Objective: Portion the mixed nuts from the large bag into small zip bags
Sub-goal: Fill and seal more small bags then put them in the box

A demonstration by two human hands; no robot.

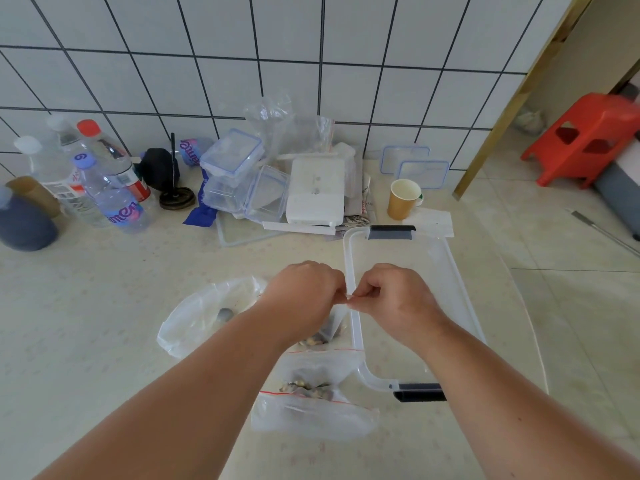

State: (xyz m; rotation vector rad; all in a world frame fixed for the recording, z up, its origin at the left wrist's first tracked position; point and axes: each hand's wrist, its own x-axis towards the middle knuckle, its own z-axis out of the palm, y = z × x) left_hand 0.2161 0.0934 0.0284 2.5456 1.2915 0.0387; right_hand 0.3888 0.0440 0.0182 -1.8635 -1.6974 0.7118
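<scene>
Left hand (304,292) and right hand (391,296) both pinch top edge of small clear zip bag with nuts (327,332), probably pressing seal; strip hidden by fingers. Bag hangs above table, beside clear plastic bin (349,258). Film thin, slippery, floppy; grip at stiffer zip strip. Large crumpled clear bag (194,317) lies left.

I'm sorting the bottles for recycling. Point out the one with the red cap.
The clear bottle with a red cap, standing at the back of the cluster by the tiled wall; its neighbours have white or lilac caps.
</scene>
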